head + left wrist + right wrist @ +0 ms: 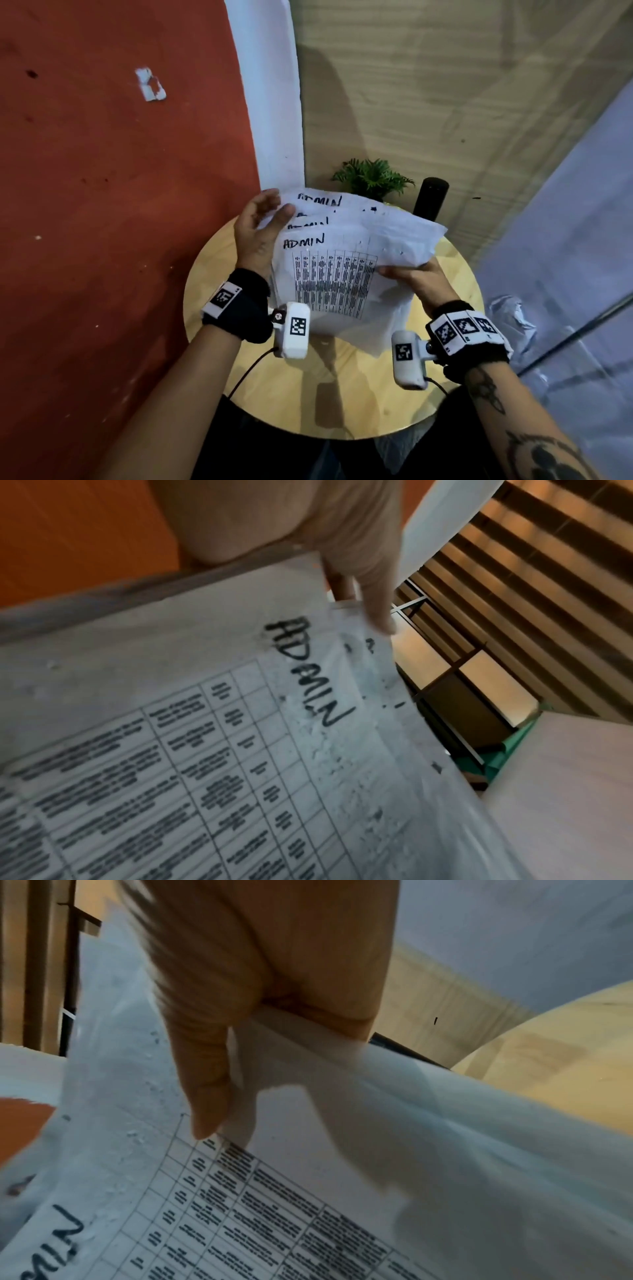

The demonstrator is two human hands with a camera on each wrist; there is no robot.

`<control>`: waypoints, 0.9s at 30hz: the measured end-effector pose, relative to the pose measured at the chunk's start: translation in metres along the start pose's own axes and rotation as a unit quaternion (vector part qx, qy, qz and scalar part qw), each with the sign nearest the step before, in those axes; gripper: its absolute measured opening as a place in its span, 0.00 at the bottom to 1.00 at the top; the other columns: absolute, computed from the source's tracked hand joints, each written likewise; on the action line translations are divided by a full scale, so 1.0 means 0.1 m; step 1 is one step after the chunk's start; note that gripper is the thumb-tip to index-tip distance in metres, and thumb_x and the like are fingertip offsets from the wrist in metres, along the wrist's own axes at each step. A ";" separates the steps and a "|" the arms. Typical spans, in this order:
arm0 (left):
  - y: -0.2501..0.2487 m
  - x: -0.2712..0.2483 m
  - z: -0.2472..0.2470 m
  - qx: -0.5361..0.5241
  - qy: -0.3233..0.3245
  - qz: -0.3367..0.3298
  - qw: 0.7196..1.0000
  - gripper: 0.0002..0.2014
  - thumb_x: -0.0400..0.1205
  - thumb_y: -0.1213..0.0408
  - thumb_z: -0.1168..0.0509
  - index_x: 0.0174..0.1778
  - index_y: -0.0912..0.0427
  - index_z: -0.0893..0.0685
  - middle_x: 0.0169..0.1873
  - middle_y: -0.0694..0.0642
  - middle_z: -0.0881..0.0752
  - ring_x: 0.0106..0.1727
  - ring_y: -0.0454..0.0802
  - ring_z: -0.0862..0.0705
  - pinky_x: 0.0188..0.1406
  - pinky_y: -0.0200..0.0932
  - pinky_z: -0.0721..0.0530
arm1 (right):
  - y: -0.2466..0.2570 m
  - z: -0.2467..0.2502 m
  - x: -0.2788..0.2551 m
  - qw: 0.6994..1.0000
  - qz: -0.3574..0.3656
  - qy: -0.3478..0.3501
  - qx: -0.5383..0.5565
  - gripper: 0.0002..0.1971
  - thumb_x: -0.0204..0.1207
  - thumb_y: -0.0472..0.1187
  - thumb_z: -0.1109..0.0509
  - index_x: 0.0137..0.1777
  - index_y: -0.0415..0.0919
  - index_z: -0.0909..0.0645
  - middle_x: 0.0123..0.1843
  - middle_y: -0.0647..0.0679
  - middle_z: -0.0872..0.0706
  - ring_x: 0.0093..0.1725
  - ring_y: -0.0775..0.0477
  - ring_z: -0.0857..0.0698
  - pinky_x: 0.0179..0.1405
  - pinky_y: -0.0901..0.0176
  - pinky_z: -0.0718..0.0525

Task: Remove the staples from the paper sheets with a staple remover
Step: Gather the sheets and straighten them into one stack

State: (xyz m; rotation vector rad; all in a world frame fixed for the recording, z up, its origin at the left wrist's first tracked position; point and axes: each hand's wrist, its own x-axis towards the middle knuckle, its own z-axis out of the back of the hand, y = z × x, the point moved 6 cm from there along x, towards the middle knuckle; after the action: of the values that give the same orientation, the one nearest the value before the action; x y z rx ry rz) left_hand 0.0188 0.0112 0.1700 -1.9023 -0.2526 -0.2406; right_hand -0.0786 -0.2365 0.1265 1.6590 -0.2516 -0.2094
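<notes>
Several white paper sheets (342,274) marked "ADMIN" above a printed table are held fanned out above the round wooden table (376,394). My left hand (275,209) grips their upper left corner, thumb on the front and fingers behind. The left wrist view shows the left hand (359,596) pinching the corner of the sheets (240,723). My right hand (400,275) pinches the right edge. In the right wrist view its thumb (205,1091) presses on the front of the sheets (308,1177). No staple remover shows in any view.
A small green plant (373,178) and a black cylinder (430,198) stand at the table's far side, behind the sheets. A red wall (102,205) lies to the left. Crumpled clear plastic (510,315) lies to the right of the table.
</notes>
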 end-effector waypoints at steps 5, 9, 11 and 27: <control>0.02 -0.03 -0.04 -0.009 0.018 -0.004 1.000 0.07 0.68 0.59 0.25 0.38 0.53 0.16 0.32 0.44 0.13 0.39 0.42 0.17 0.47 0.38 0.20 | -0.10 -0.01 -0.01 1.000 -0.013 0.010 0.002 0.16 0.62 0.22 0.24 0.49 0.35 0.14 0.47 0.42 0.09 0.49 0.44 0.11 0.52 0.54 0.14; 0.14 -0.02 0.14 -0.024 0.008 0.029 0.999 0.35 0.56 0.35 0.23 0.52 0.51 0.21 0.47 0.48 0.16 0.47 0.41 0.16 0.50 0.37 0.20 | -0.15 -0.01 -0.02 0.999 0.000 -0.028 0.020 0.16 0.65 0.21 0.27 0.49 0.38 0.16 0.38 0.53 0.09 0.40 0.55 0.11 0.42 0.64 0.13; 0.23 -0.08 0.19 -0.039 0.027 0.065 0.997 0.51 0.49 0.26 0.26 0.63 0.55 0.25 0.54 0.52 0.16 0.49 0.41 0.15 0.46 0.34 0.17 | -0.18 -0.02 -0.02 0.999 0.003 -0.046 0.029 0.15 0.66 0.23 0.26 0.51 0.36 0.16 0.38 0.52 0.09 0.40 0.54 0.11 0.43 0.63 0.13; 0.28 -0.45 -0.10 0.153 -0.010 -0.050 0.987 0.25 0.75 0.79 0.29 0.59 0.45 0.22 0.54 0.35 0.18 0.52 0.17 0.21 0.57 0.25 0.26 | -0.13 -0.20 -0.15 0.949 0.094 -0.302 -0.014 0.06 0.72 0.35 0.25 0.47 0.34 0.14 0.38 0.46 0.14 0.42 0.52 0.20 0.44 0.56 0.20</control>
State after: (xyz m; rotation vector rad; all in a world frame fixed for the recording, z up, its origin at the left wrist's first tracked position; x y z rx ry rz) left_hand -0.0166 -0.0101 0.1357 -1.5912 -0.3770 -0.2370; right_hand -0.0869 -0.2122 0.1150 1.4940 -0.8607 -0.5727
